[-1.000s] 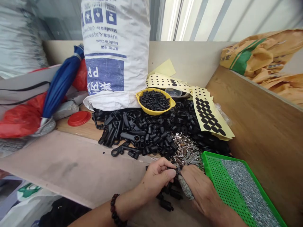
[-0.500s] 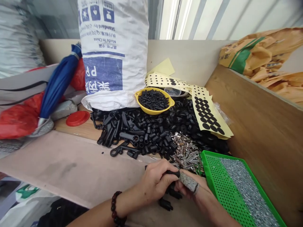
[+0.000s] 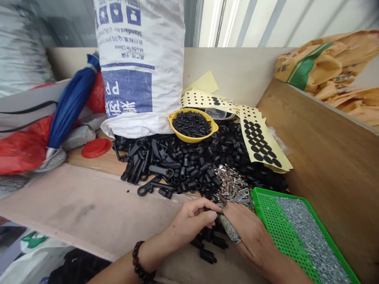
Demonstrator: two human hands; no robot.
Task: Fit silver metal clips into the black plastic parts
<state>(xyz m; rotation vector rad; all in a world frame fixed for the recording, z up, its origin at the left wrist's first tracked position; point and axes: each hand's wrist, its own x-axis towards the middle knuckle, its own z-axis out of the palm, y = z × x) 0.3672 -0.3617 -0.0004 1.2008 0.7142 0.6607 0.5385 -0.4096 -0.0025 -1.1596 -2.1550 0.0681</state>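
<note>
My left hand (image 3: pixel 194 221), with a beaded bracelet on its wrist, has thumb and forefinger curled round a small dark part, mostly hidden by the fingers. Against its fingertips is my right hand (image 3: pixel 251 232), back of the hand up, with a grey speckled wrapping (image 3: pixel 229 228) along its thumb side; what its fingers hold is hidden. Below the hands, several black cylindrical parts (image 3: pixel 208 255) lie on the table covering. Just beyond the hands is a pile of shiny metal clips (image 3: pixel 232 183), beside a heap of black plastic parts (image 3: pixel 189 171).
A green tray (image 3: pixel 274 236) of small metal pieces stands at the right by a wooden board (image 3: pixel 325 150). Farther back are a yellow bowl (image 3: pixel 192 139) of black screws, sheets of black dots (image 3: pixel 257 142), a white sack (image 3: pixel 142 59) and a blue umbrella (image 3: pixel 72 102).
My right hand has turned over the work, its back now facing up and its fingers nearer the clips. The left fingers have loosened slightly, and the black part shows less.
</note>
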